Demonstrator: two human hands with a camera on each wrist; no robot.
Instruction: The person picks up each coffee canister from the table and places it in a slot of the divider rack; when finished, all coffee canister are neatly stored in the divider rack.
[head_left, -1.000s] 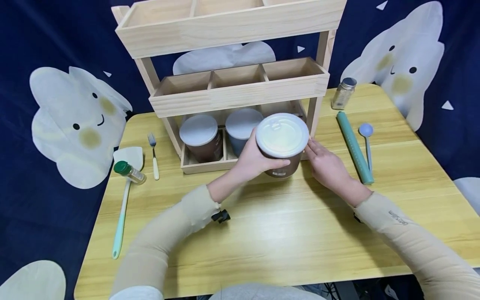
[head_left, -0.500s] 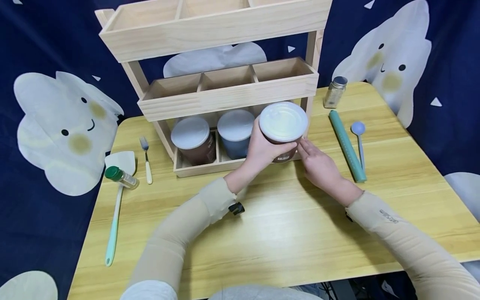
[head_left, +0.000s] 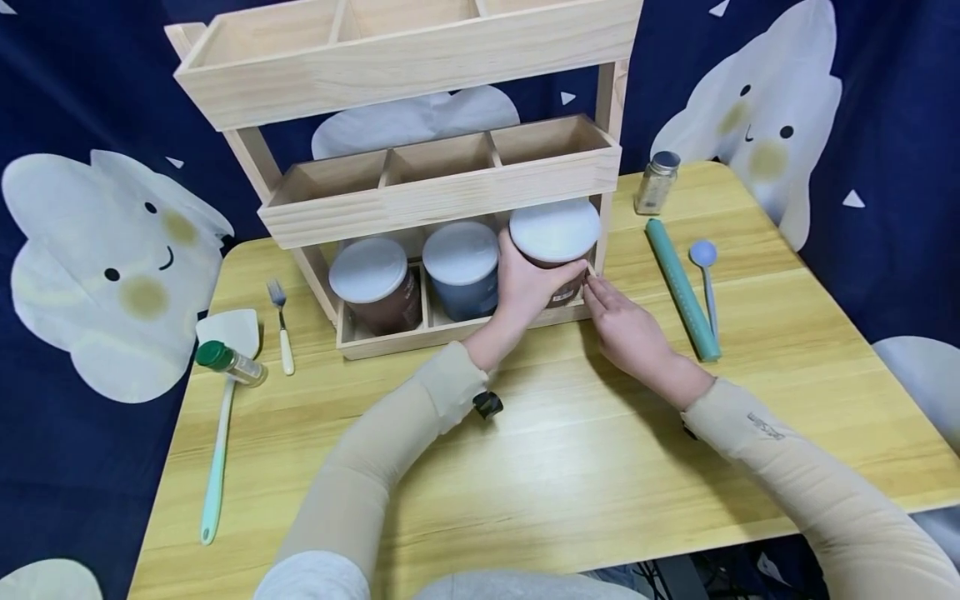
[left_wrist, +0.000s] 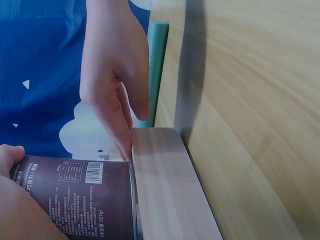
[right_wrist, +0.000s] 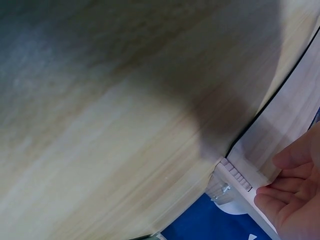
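Brown jar [head_left: 556, 250] moved into rack [head_left: 420, 196], three jars, two hands.

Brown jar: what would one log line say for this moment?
left hand grips brown jar | jar in rack's bottom-right compartment | right hand fingertips at rack's front edge

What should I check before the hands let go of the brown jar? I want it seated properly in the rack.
1. Left hand grips brown jar: ok.
2. Jar in the rack's bottom right compartment: ok.
3. Jar base flat on the compartment floor: cannot tell, hidden by the front rail.
4. Lid on the jar: ok.
5. Right hand fingertips at the rack's front corner, beside the jar: ok.
6. Blue jar apart from the brown one: ok.
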